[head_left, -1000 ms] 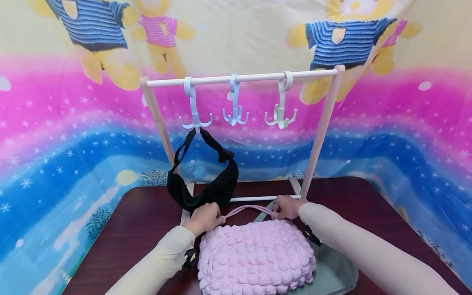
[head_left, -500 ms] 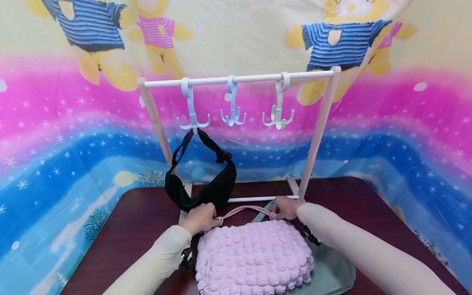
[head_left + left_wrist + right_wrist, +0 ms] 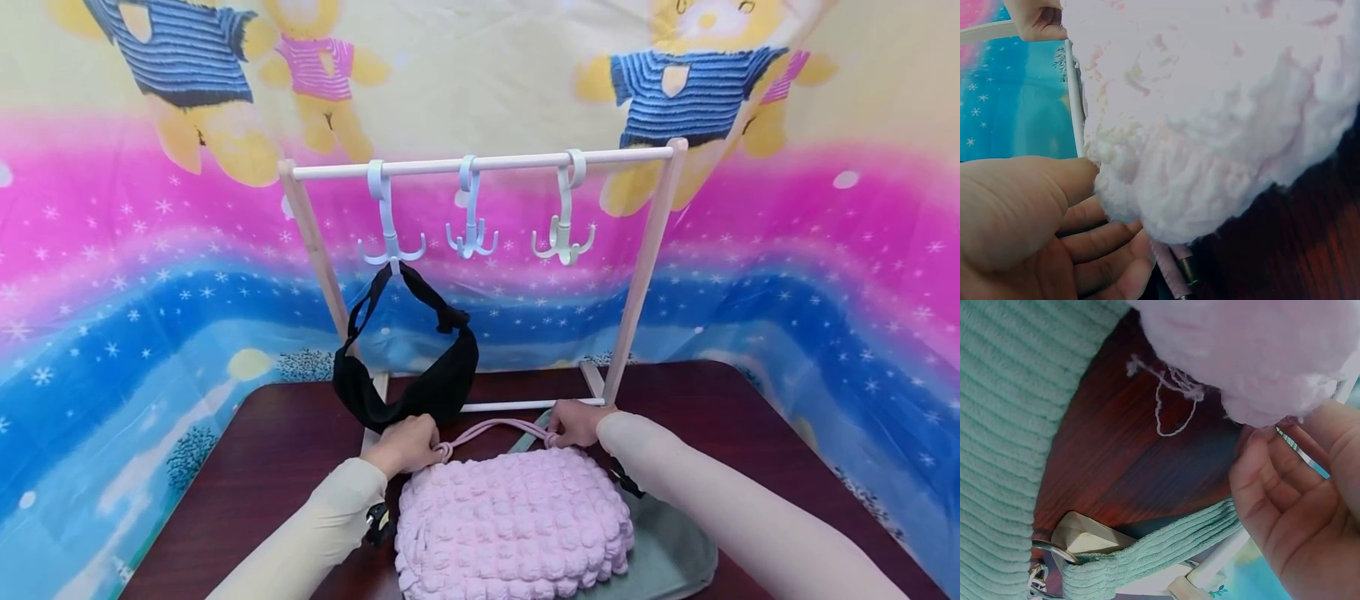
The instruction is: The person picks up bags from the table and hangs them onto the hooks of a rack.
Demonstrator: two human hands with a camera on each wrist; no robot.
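A pink puffy handbag (image 3: 513, 521) with a bubbled surface is in front of me in the head view. My left hand (image 3: 408, 442) pinches its upper left corner, beside a knot of the pink cord handle (image 3: 491, 423). At the upper right corner, my right hand (image 3: 577, 422) pinches the bag by the handle's other end. In the left wrist view, the thumb and fingers of the left hand (image 3: 1047, 231) meet at the bag's edge. The right wrist view has the right hand's fingertips (image 3: 1260, 440) right at the pink fabric, with loose threads hanging nearby.
A green corduroy bag (image 3: 667, 554) lies on the dark table (image 3: 232, 467), partly under the pink one. Behind stands a wooden rack (image 3: 645, 275) with a white rail and several-pronged hooks (image 3: 565, 237). A black bag (image 3: 405, 400) hangs from the left hook (image 3: 392, 242).
The head view has shifted slightly, so everything appears a little further left. Both hands keep their hold on the pink handbag.
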